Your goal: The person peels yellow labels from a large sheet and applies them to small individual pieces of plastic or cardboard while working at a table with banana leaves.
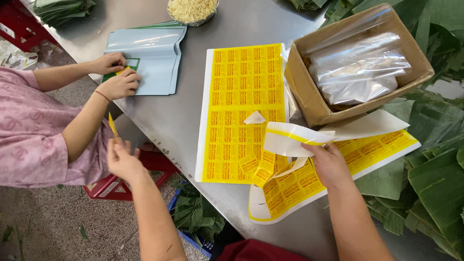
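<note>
Head view: your left hand [122,159] pinches one peeled yellow sticker [112,124] while your right hand [329,166] grips the curling sticker sheet [290,186] on the steel surface [169,116], most stickers still unpeeled.

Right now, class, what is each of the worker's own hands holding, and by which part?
The left hand pinches one yellow sticker by its lower end. The right hand holds a curled sticker sheet at its peeled-up edge.
</note>
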